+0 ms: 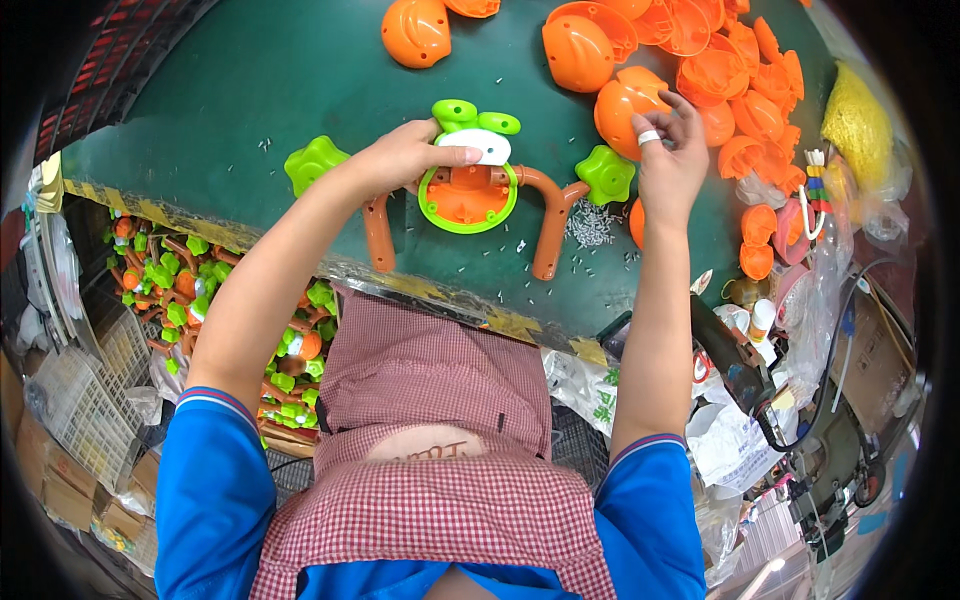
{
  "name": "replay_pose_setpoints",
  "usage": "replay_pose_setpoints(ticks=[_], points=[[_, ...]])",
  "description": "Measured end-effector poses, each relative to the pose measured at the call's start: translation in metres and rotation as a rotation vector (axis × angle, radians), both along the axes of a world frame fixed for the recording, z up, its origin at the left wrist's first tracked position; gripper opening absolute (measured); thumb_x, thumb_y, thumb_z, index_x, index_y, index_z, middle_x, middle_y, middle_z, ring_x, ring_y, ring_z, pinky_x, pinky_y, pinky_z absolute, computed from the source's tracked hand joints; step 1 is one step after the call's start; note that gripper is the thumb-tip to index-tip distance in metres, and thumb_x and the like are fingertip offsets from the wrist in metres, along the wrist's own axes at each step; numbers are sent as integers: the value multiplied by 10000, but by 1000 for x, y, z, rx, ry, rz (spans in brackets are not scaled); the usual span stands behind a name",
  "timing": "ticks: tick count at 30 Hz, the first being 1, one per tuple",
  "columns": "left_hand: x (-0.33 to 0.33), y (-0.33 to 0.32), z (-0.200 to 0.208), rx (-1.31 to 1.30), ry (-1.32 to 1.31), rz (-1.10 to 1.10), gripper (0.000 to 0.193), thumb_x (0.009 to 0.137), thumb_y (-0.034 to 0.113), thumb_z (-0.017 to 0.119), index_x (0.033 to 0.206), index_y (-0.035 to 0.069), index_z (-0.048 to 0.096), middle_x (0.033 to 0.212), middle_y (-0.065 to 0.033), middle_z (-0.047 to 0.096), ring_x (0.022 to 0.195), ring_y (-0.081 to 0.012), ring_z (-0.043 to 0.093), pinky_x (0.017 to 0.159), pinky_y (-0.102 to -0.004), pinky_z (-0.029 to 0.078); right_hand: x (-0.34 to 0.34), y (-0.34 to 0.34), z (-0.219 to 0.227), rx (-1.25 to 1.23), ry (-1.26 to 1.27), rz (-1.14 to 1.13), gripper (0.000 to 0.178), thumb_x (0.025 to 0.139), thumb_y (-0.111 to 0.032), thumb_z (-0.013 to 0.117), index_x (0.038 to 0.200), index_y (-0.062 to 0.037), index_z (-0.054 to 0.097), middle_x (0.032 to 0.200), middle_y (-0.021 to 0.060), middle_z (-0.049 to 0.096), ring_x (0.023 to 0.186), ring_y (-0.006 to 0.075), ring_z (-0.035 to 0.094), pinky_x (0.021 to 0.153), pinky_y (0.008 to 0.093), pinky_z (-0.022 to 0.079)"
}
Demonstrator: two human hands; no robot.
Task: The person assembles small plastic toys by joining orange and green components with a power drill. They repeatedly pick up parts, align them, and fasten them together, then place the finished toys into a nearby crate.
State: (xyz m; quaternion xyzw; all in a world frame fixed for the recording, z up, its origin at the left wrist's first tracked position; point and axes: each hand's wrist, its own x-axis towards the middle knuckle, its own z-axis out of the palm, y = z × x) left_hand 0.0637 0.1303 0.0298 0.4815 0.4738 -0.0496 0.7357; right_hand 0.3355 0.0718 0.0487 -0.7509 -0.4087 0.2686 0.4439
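Observation:
My left hand is closed on a plastic toy assembly on the green table, its thumb pressed on the white piece. The assembly has a round orange body with a lime-green rim, green oval tops and bent brown tubes at its sides. Green star-shaped knobs sit at the outer tube ends. Up and to the right, my right hand, with a white band on one finger, grips the edge of a rounded orange shell. Its fingertips partly cover that edge.
Many orange shells lie heaped at the far right. Small screws are piled beside the right knob, others scattered. A yellow bag stands at the right edge. Finished-looking toys fill a container below the table at left.

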Motion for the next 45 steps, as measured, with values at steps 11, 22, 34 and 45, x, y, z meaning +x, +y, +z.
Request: replay_pose_setpoints(ticks=[11,22,34,45], points=[[-3,-3,2,-67,-50,46,639,812,461,679,1218,-3,512,1048,-84,588,908,-162,585,728,-292,493,-51,-33,34,121,708,12,759,754,29,688,1407,-48,307,1150,119,581,1002,247,616,825,316,548],[-3,-3,-14,-18,-56,28,628,779,548,665,1169,64,580,905,-54,587,807,-168,574,635,-297,494,-87,-82,9,-88,-393,435,709,587,-153,849,1234,-81,570,1268,155,431,1134,320,482,932,406,442],[-3,-7,-20,-72,-115,50,710,785,580,650,1227,35,543,1094,-108,605,1000,-218,589,740,-342,513,-104,-67,-15,147,-321,635,690,569,-242,844,1200,-124,589,1183,89,529,1056,314,506,886,427,425],[-2,-5,-22,84,-69,-64,753,787,639,606,1160,-15,587,1035,-157,623,951,-237,604,766,-343,494,-99,-75,-31,228,-323,560,683,518,-298,859,1124,-78,633,1139,98,530,1015,315,517,853,420,446]])
